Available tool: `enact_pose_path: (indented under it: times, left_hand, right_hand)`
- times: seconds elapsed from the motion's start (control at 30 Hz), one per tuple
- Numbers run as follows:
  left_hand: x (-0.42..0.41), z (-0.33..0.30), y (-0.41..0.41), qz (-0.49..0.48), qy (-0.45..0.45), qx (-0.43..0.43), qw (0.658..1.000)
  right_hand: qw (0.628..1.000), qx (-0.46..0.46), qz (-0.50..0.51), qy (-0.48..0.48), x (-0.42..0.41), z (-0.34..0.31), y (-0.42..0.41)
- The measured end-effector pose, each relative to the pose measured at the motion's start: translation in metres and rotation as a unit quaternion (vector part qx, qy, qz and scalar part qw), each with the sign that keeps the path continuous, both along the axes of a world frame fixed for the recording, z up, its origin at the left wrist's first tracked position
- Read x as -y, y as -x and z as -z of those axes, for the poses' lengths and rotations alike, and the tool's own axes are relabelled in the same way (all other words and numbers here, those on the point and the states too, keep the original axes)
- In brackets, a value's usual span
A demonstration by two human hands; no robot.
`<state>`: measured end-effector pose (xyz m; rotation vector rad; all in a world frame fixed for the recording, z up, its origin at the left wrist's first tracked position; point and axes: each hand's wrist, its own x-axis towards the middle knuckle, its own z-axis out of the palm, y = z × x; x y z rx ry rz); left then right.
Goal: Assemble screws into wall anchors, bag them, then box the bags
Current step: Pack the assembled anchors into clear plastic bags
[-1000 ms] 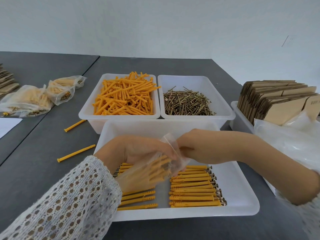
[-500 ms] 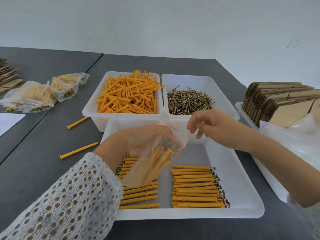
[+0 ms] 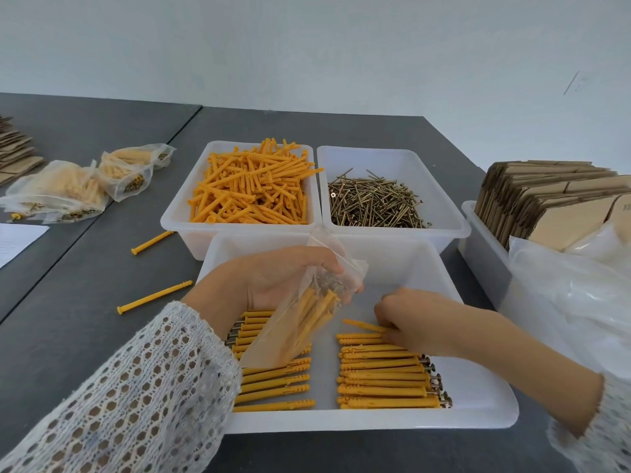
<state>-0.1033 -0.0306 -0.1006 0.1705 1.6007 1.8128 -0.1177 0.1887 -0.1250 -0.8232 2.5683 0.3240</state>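
Left hand [image 3: 290, 278] is holding a clear bag [image 3: 304, 315] over the near tray [image 3: 478, 414], grip clenched around the bag's upper part, mouth pointing up and away. The bag is hanging tilted with several assembled orange anchors inside, screw heads up near the fingers. Right hand [image 3: 420, 322] is reaching down into the same tray, fingertips pinching one loose anchor [image 3: 362, 325] at the top of the right-hand row [image 3: 386, 373]. A second row [image 3: 273, 384] is lying under the bag on the left. Behind the tray: a bin of bare anchors [image 3: 252, 192] and a bin of screws [image 3: 372, 203], side by side. Filled bags [image 3: 68, 189] are sitting far left on the bench [image 3: 85, 319], two stray anchors [image 3: 153, 297] near them. Flat cartons [image 3: 553, 199] are standing in a bin on the right.
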Motion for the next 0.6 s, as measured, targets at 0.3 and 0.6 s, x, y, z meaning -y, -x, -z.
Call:
enact_pose_path:
  times: [0.3,0.6]
  left_hand:
    - [-0.001,0.002,0.002,-0.027,-0.022,0.021,0.999]
    - [-0.002,0.001,0.002,-0.013,-0.013,0.003,1.0]
  right_hand:
    - [0.997,-0.077,-0.013,0.01,0.0,-0.01,0.003]
    - [0.974,-0.162,0.049,0.152,-0.019,-0.087,0.028]
